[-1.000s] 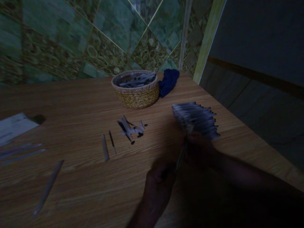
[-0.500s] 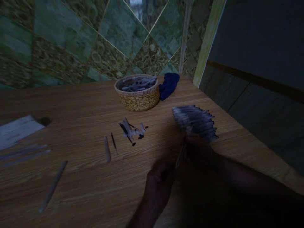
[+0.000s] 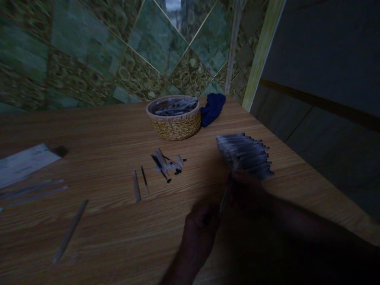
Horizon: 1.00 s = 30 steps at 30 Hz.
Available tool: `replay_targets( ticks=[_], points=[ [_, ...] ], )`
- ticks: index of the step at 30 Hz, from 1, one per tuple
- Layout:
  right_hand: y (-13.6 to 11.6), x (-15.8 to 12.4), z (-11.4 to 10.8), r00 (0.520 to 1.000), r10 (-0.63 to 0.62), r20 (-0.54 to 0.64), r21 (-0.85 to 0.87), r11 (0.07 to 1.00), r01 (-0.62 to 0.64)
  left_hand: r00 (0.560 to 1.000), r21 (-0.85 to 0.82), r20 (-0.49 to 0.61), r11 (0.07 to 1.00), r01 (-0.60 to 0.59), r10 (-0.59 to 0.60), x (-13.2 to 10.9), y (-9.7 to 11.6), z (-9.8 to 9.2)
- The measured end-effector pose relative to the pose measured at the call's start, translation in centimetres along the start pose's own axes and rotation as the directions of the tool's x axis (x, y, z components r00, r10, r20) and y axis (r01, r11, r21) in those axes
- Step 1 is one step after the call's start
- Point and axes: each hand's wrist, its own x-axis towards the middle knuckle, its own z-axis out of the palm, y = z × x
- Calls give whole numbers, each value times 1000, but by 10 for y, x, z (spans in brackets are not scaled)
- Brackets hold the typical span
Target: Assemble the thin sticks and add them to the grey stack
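Between my hands is a slim, light-coloured pen (image 3: 226,197), slanting across the gap. My left hand (image 3: 199,231) pinches its lower end, fingers curled. My right hand (image 3: 248,190) is closed around the upper part, and its fingers are dark and partly hidden. Just beyond the right hand lies a neat stack of pens (image 3: 246,150), side by side with dark tips pointing right. To the left are small loose pen parts (image 3: 166,164), including short pale pieces and black bits. A pale pen barrel (image 3: 136,186) and a thin dark refill (image 3: 145,179) lie next to them.
A woven basket (image 3: 177,128) full of pens stands at the back, with a dark blue cloth (image 3: 213,109) beside it. A pale sheet or packet (image 3: 28,164), thin clear sticks (image 3: 38,192) and a grey tube (image 3: 70,231) lie at left. A tiled wall (image 3: 160,51) bounds the table (image 3: 107,154).
The view has shifted slightly, so the table things appear a little further right. Both hands keep nearly the same hold on the pen.
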Motion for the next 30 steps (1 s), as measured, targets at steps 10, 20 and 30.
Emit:
replay_targets(
  ticks=[10,20,30],
  points=[
    [2,0,-1,1000,-5,-21,15,1000,5,1000,6,-1,1000,-15,15,-1,0,0],
    [1,-1,-1,1000,19,-22,26,1000,-18,999,48,-11,998,-31,31,-1,-2,0],
    [2,0,-3,999,23,-31,-7,1000,-23,1000,53,-1,999,-10,11,-1,0,1]
  ],
)
